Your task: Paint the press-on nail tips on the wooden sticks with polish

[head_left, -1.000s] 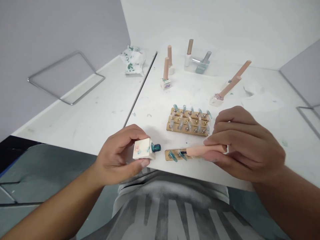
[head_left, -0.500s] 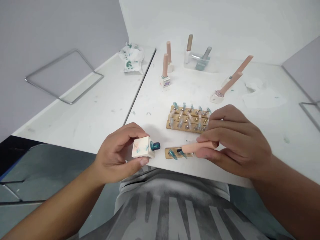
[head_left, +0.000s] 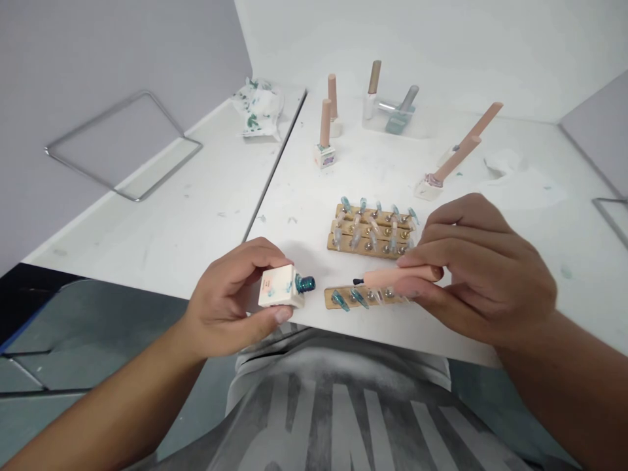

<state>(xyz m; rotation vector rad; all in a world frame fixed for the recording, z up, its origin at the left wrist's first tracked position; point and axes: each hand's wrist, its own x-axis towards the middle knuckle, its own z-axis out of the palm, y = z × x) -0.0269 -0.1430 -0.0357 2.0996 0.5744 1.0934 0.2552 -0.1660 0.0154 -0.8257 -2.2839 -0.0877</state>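
Observation:
My left hand (head_left: 235, 301) grips a white nail polish bottle (head_left: 277, 286), tipped so its teal, glitter-coated neck points right. Between the fingers of my right hand (head_left: 471, 281) is a peach nail polish brush (head_left: 400, 275), held nearly level with its dark bristle tip to the left. That tip hovers just above a wooden strip (head_left: 330, 299) near the table's front edge. Two nail tips on the strip are glittery teal, the left one (head_left: 340, 300) and its neighbour (head_left: 360, 299); a clear nail tip (head_left: 377, 296) follows, and my right fingers partly cover the strip's right end.
Behind lie wooden strips (head_left: 353, 250) with several pale and teal nail tips. Peach-capped bottles stand upright (head_left: 324, 156) and lean at right (head_left: 430, 188). A clear tray (head_left: 417, 127) holds more bottles. A stained white wipe (head_left: 262, 111) lies back left; metal frames flank the table.
My right hand has moved right and slightly away, lifting the brush off the second nail tip. The left hand and bottle stay nearly still. The view has shifted a little.

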